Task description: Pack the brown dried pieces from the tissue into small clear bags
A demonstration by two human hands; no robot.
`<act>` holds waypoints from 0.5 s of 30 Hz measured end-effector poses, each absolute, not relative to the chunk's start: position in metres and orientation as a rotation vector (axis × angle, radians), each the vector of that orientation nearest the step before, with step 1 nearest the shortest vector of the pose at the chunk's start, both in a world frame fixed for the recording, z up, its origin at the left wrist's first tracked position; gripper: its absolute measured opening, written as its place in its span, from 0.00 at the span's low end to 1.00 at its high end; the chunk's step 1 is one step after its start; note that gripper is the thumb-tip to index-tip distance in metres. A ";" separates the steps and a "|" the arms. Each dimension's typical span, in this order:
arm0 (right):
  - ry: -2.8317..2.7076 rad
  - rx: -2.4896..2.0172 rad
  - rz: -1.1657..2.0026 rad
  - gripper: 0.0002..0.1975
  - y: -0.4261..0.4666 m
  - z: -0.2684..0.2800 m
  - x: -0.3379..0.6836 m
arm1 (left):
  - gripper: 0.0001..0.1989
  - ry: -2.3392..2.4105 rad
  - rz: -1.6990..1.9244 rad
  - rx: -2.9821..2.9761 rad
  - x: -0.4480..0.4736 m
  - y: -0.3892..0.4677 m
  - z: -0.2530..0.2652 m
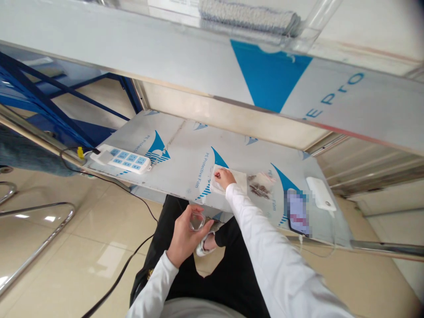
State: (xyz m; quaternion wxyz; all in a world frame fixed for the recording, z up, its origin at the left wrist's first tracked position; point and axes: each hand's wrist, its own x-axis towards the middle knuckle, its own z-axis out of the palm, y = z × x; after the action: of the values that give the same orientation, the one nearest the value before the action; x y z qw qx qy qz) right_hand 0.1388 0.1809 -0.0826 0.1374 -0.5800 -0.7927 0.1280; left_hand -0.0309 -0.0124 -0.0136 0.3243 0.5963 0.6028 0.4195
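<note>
My left hand (188,232) is above my lap, just off the shelf's front edge, its fingers curled round a small clear round container (197,221). Over a white paper sheet (240,180) on the metal shelf, my right hand (225,177) has its fingers pinched together. Whatever sits between those fingertips is too small to name. Just right of the paper lies a clear plastic bag (265,179) with dark brown, thin pieces (259,190) in or on it.
A white power strip (130,161) rests at the shelf's left, its black cable (132,255) running down across the floor. To the right are a phone (298,214) and a white power bank (320,193). An upper shelf (185,53) overhangs the back, holding a grey rolled cloth (248,17).
</note>
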 end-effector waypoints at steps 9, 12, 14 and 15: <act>-2.212 -1.779 0.292 0.07 0.175 -0.077 0.137 | 0.15 1.588 1.100 1.592 -0.029 -0.014 -0.013; -2.201 -1.807 0.307 0.07 0.178 -0.077 0.138 | 0.14 1.585 1.094 1.596 -0.030 -0.014 -0.014; -2.183 -1.813 0.318 0.07 0.182 -0.074 0.138 | 0.14 1.578 1.090 1.606 -0.031 -0.014 -0.015; -2.169 -1.812 0.325 0.07 0.184 -0.071 0.138 | 0.14 1.574 1.088 1.612 -0.031 -0.014 -0.015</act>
State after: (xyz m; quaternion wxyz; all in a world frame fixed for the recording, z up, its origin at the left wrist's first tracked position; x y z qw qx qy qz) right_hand 0.1380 0.1838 -0.0709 0.1477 -0.6300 -0.7540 0.1130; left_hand -0.0314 -0.0138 -0.0150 0.3142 0.6116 0.5973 0.4129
